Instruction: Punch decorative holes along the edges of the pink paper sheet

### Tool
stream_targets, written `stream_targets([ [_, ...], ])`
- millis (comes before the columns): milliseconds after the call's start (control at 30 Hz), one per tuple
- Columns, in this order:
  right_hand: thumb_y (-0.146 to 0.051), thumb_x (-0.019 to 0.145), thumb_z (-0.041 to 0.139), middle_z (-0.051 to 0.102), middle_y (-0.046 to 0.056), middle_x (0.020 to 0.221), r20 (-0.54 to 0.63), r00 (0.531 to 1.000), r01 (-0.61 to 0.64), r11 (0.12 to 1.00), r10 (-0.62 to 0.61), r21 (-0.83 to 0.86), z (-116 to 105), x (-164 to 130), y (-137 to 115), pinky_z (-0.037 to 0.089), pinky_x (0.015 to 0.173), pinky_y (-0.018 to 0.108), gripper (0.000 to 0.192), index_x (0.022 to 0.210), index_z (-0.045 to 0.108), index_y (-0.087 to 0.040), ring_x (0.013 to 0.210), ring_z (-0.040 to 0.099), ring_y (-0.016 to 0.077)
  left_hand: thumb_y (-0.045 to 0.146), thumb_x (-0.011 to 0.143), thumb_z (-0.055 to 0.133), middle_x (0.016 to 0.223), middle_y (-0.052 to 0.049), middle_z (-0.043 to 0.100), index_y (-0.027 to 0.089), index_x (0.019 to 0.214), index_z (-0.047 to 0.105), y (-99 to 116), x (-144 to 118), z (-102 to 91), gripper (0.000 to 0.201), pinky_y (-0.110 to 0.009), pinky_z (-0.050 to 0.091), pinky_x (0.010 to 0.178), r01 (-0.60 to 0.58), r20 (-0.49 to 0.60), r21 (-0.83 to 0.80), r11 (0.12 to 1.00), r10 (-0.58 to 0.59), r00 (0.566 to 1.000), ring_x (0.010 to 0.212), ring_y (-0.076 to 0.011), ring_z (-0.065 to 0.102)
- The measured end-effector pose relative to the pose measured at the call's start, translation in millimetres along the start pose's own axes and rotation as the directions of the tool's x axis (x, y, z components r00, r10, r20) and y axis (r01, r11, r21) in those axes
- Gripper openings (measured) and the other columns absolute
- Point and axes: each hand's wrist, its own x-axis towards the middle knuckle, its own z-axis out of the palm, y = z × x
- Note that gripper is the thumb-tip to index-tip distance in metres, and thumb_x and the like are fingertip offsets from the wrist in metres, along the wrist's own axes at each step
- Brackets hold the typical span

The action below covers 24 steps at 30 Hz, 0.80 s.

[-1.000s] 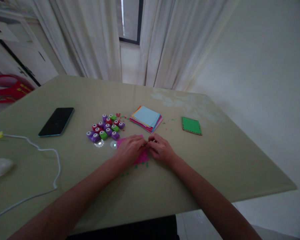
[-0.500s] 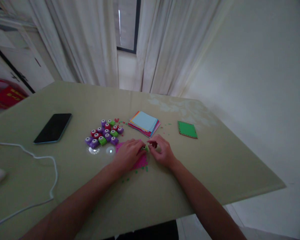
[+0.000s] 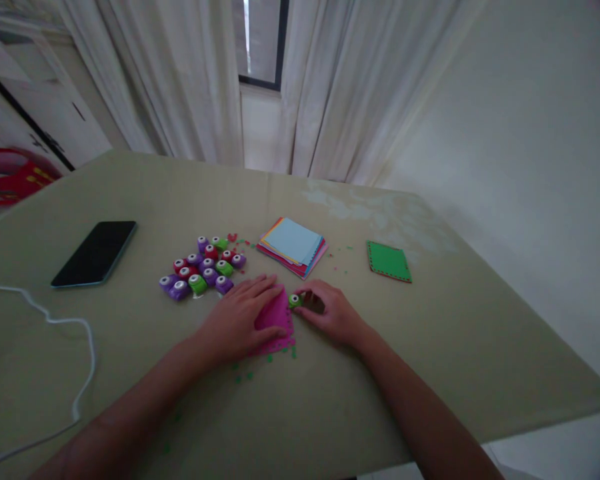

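A pink paper square lies flat on the olive table. My left hand rests on its left part, fingers spread, pressing it down. At the paper's right edge sits a small green paper punch, and my right hand grips it with the fingertips. Small green paper bits are scattered just in front of the pink paper.
A cluster of several purple, red and green punches sits left of my hands. Behind lie a stack of coloured paper and a green square. A black phone and a white cable are at the left.
My left hand has spread flat on the pink paper, uncovering more of it. The green punch now shows at the paper's right edge in my right hand.
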Motion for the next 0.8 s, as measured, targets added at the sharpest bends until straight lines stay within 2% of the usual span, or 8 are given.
stream_targets([
  [133, -0.029, 0.099, 0.072, 0.076, 0.008, 0.107, -0.013, 0.997, -0.071, 0.997, 0.071, 0.019, -17.1, -2.9, 8.3, 0.056, 0.082, 0.032, 0.021, 0.118, 0.074, -0.020, 0.088, 0.070, 0.0196, 0.059, 0.095, 0.073, 0.171, -0.015, 0.043, 0.021, 0.162, 0.050, 1.4, -0.4, -2.7, 0.081, -0.059, 0.034, 0.128, 0.013, 0.031, 0.001, 1.000, -0.013, 0.999, 0.157, -0.0365, 0.042],
  [300, -0.030, 0.096, 0.074, 0.073, 0.006, 0.094, -0.063, 0.990, -0.125, 0.992, 0.123, -0.023, -31.3, -6.7, 20.1, 0.056, 0.075, 0.032, 0.020, 0.113, 0.076, -0.019, 0.080, 0.068, 0.0194, 0.060, 0.095, 0.073, 0.170, -0.015, 0.044, 0.021, 0.163, 0.049, 0.3, -2.5, -2.4, 0.081, -0.059, 0.034, 0.128, -0.010, 0.012, -0.015, 1.000, 0.011, 1.000, 0.157, -0.0360, 0.043],
  [433, -0.030, 0.093, 0.074, 0.073, 0.008, 0.097, -0.119, 0.978, -0.176, 0.983, 0.169, -0.053, -42.8, -10.3, 33.1, 0.058, 0.071, 0.032, 0.021, 0.111, 0.075, -0.018, 0.077, 0.068, 0.0189, 0.063, 0.094, 0.073, 0.170, -0.014, 0.044, 0.024, 0.163, 0.049, 9.0, -4.5, 3.3, 0.082, -0.056, 0.031, 0.130, -0.081, 0.042, -0.033, 0.996, 0.083, 0.996, 0.158, -0.0337, 0.042],
  [533, -0.032, 0.091, 0.075, 0.075, 0.008, 0.097, -0.196, 0.953, -0.247, 0.967, 0.232, -0.060, -53.3, -13.8, 45.3, 0.059, 0.068, 0.033, 0.024, 0.110, 0.074, -0.018, 0.073, 0.069, 0.0190, 0.066, 0.096, 0.070, 0.168, -0.014, 0.049, 0.024, 0.159, 0.052, 18.2, -4.5, 2.0, 0.078, -0.055, 0.036, 0.127, -0.148, 0.023, -0.027, 0.989, 0.148, 0.989, 0.153, -0.0341, 0.048],
  [633, -0.033, 0.090, 0.074, 0.075, 0.009, 0.097, -0.218, 0.938, -0.292, 0.954, 0.271, -0.066, -58.9, -15.6, 52.9, 0.060, 0.069, 0.034, 0.028, 0.113, 0.074, -0.018, 0.074, 0.070, 0.0196, 0.052, 0.107, 0.059, 0.155, -0.013, 0.063, 0.022, 0.150, 0.060, 18.5, -3.8, -12.0, 0.053, -0.055, 0.048, 0.115, -0.041, -0.158, 0.062, 0.997, 0.050, 0.986, 0.138, -0.0349, 0.060],
  [700, -0.032, 0.090, 0.074, 0.074, 0.009, 0.098, -0.214, 0.941, -0.284, 0.955, 0.261, -0.081, -58.6, -15.6, 54.0, 0.059, 0.069, 0.034, 0.028, 0.113, 0.074, -0.017, 0.075, 0.069, 0.0195, 0.040, 0.109, 0.052, 0.138, -0.015, 0.070, 0.021, 0.140, 0.066, 11.8, -5.0, -25.4, 0.039, -0.057, 0.051, 0.109, 0.124, -0.317, 0.149, 0.981, -0.071, 0.946, 0.126, -0.0367, 0.064],
  [733, -0.031, 0.089, 0.074, 0.073, 0.009, 0.099, -0.216, 0.944, -0.275, 0.957, 0.250, -0.092, -57.7, -15.3, 53.7, 0.059, 0.069, 0.034, 0.028, 0.113, 0.074, -0.017, 0.075, 0.069, 0.0192, 0.038, 0.108, 0.053, 0.131, -0.016, 0.071, 0.020, 0.132, 0.070, 7.1, -6.2, -31.3, 0.035, -0.060, 0.052, 0.105, 0.189, -0.364, 0.205, 0.960, -0.105, 0.926, 0.119, -0.0392, 0.064],
  [800, -0.031, 0.088, 0.076, 0.071, 0.009, 0.103, -0.229, 0.947, -0.258, 0.959, 0.226, -0.118, -55.6, -14.5, 51.9, 0.058, 0.069, 0.034, 0.030, 0.114, 0.073, -0.016, 0.072, 0.067, 0.0180, 0.032, 0.102, 0.059, 0.121, -0.019, 0.069, 0.018, 0.122, 0.073, -3.2, -9.2, -38.7, 0.029, -0.063, 0.054, 0.097, 0.259, -0.373, 0.302, 0.917, -0.137, 0.918, 0.113, -0.0440, 0.063],
])
